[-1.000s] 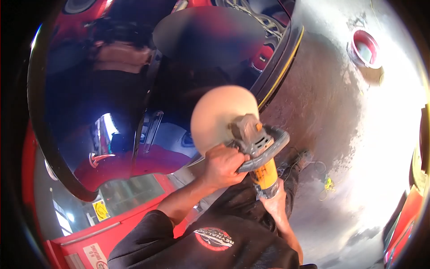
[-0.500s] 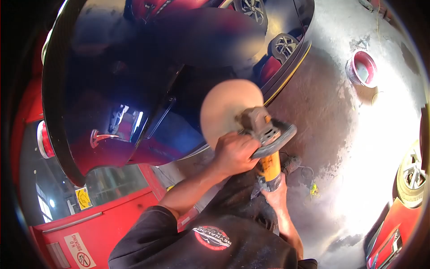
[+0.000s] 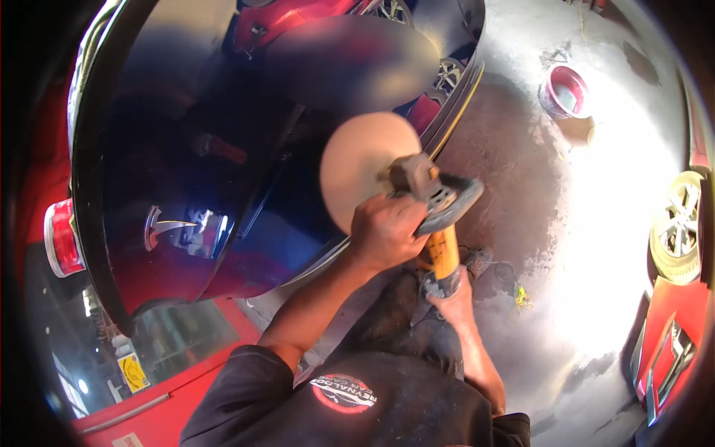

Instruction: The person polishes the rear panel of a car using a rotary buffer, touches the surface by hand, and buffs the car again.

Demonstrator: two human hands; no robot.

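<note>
A rotary polisher [image 3: 445, 253] with a yellow body and a black D-shaped handle [image 3: 456, 208] is held in front of me. My left hand [image 3: 387, 231] grips the handle side near the polisher's head. My right hand [image 3: 454, 298] wraps round the rear end of the body. A round, pale orange pad [image 3: 363, 167] on the polisher overlaps the glossy dark blue car panel [image 3: 186, 127]. Its rim is blurred, and I cannot tell whether it touches the panel. A curved shiny handle-like part [image 3: 153, 229] shows on the panel, lower left.
A red-pink bucket [image 3: 564, 93] stands on the stained concrete floor [image 3: 521, 156] at upper right. At far right are a wheel [image 3: 676, 227] and red bodywork [image 3: 674, 335]. A red door with glass [image 3: 171, 372] lies lower left. Something yellow [image 3: 523, 298] and a cord lie near my feet.
The view has shifted, with the bucket and car edge further left. The polisher sits slightly higher and further left in view. Both hands keep their hold.
</note>
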